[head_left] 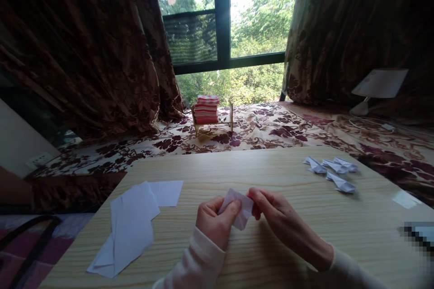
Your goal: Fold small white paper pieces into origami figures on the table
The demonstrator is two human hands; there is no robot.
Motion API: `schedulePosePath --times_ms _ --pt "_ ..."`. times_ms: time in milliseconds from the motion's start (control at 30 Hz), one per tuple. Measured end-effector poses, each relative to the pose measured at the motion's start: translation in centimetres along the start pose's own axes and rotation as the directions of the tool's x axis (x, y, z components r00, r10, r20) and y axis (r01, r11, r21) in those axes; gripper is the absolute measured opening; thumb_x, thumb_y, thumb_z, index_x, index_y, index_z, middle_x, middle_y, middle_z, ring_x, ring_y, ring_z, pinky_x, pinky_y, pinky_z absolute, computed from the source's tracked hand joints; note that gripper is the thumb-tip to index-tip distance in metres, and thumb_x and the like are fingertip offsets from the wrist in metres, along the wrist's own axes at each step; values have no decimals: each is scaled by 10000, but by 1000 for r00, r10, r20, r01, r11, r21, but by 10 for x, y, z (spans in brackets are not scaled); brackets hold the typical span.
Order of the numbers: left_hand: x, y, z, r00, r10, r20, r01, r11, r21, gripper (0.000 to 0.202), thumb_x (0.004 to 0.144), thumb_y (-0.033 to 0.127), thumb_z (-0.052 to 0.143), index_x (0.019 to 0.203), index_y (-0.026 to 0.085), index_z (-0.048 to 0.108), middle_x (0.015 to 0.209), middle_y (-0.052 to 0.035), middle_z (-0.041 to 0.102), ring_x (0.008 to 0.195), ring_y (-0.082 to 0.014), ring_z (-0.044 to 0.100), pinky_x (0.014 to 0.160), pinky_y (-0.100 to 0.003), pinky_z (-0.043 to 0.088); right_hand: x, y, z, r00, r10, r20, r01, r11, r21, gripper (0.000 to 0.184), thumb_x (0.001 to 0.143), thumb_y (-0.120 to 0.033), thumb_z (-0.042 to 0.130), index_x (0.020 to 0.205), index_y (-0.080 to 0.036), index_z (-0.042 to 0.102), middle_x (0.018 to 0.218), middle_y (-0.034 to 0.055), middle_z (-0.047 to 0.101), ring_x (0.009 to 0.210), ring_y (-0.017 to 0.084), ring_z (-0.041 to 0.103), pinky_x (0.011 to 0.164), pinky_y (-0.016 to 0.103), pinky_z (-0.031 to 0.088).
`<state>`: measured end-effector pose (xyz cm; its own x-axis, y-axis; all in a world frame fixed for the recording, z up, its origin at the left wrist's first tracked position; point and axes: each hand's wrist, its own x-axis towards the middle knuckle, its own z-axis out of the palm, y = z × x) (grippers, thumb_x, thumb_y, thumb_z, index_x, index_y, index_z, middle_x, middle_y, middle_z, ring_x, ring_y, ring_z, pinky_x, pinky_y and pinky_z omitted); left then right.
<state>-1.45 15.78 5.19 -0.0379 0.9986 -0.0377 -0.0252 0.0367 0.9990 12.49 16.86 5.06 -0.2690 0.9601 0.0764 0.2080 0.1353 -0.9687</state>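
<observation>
A small folded piece of white paper (242, 216) is held up over the wooden table. My left hand (215, 219) is closed on its left side, with the thumb pressed flat across the front. At the paper's right corner, my right hand (271, 207) pinches the edge between thumb and fingers. Creases show on the paper's surface. Loose white paper sheets (134, 221) lie overlapping on the table to the left. Several folded white paper pieces (342, 183) rest in a group at the right rear.
The light wooden table (237, 167) ends at a ledge with a floral cloth (162, 142). On the ledge stand a small rack (232, 119) with folded red-striped cloths (206, 110) and a white lamp (379, 83). A blurred-out object (420, 235) lies at the right table edge.
</observation>
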Motion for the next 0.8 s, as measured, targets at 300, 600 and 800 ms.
schedulePosePath --times_ms 300,600,800 --pt "2 0 2 997 -51 -65 41 987 -155 210 559 299 721 642 107 735 527 -26 655 500 -121 513 508 -219 389 -5 -7 4 990 -93 104 90 995 34 270 837 -369 467 747 -136 571 716 26 547 689 154 470 626 241 396" --pt "2 1 -2 999 -43 3 43 996 -72 192 599 280 661 607 92 699 458 -4 570 456 -104 444 475 -225 343 -5 -6 -7 965 -12 263 21 999 -30 348 859 -408 401 660 -151 525 604 -8 462 577 117 412 533 225 355" --pt "-2 5 -1 993 19 120 -34 992 122 170 626 225 591 500 112 578 498 25 416 502 -93 368 458 -221 283 -2 -9 -16 981 -41 192 68 988 -135 299 832 -415 477 720 -160 587 666 6 540 638 138 482 581 227 394"
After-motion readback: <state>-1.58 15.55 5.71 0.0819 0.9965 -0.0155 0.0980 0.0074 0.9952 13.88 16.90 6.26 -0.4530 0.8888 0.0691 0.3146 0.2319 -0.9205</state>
